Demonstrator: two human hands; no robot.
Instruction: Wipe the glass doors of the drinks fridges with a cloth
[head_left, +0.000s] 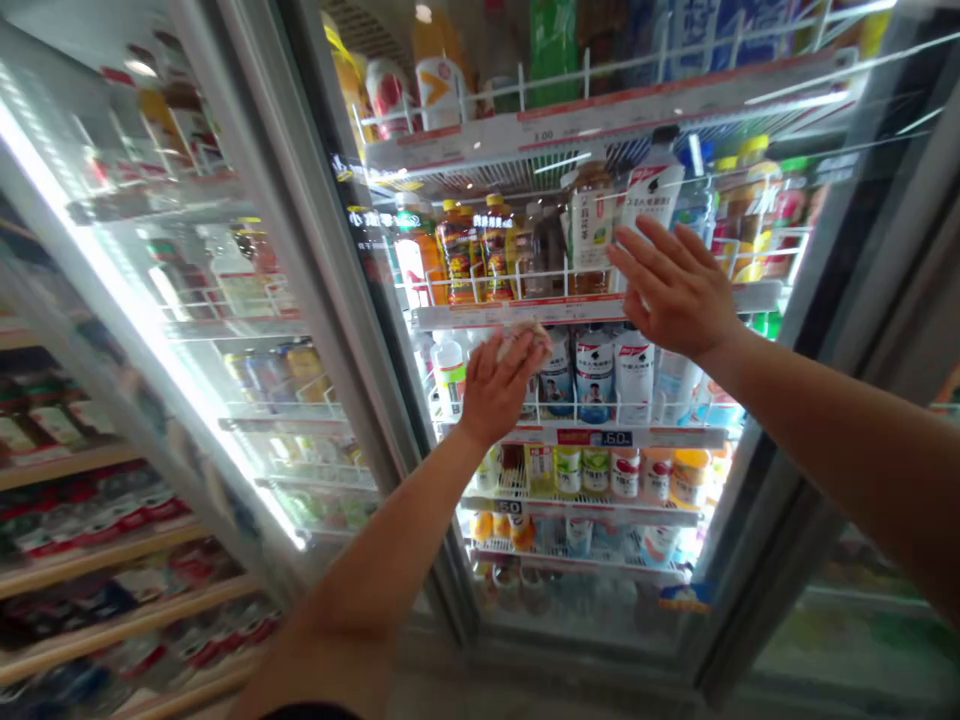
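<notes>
I face an open drinks fridge. My right hand [675, 285] is spread flat, fingers apart, against the wire front of the second shelf [585, 312], just below a white bottle [651, 195] that leans forward. My left hand [499, 385] reaches to the edge of that same shelf with its fingers curled round a small pale thing [529, 335] that I cannot make out. Below it stand white bottles with blue labels [596, 375].
The glass fridge door [187, 300] stands swung open on the left, reflecting bottles. Orange and brown drink bottles [472, 250] fill the second shelf's left part. More shelves of bottles and cups lie above and below. Store shelving [90, 570] runs along the far left.
</notes>
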